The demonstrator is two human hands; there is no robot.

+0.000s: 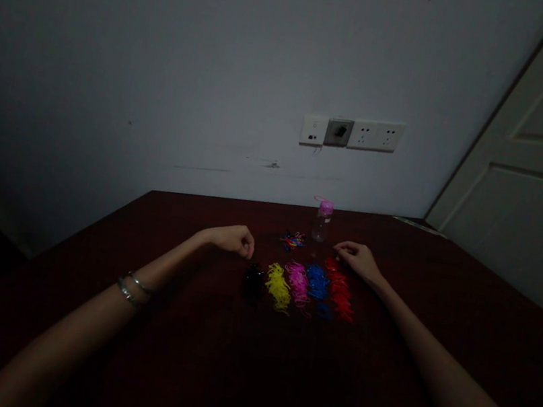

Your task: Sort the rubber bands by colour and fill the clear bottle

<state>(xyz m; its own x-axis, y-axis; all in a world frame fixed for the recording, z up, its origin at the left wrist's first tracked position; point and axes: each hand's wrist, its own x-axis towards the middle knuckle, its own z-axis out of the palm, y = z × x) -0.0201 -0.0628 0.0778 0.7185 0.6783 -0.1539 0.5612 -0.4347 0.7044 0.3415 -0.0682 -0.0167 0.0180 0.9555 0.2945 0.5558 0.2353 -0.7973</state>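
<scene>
My left hand (235,239) is closed just above the black pile (254,280); whatever its fingers may hold is too small to make out. At the top of the red pile (340,292) is my right hand (356,257), its fingers bent together, their contents unclear. Between the hands lie thin strands in separate piles: yellow (278,287), pink (298,282) and blue (317,282). Behind them sits a small mixed-colour heap (293,240).
A clear bottle with a pink lid (323,219) stands behind the piles on the dark red table (198,356). Wall sockets (374,136) are above it. A thin flat strip (418,226) lies at the back right edge, near a panelled door (540,182).
</scene>
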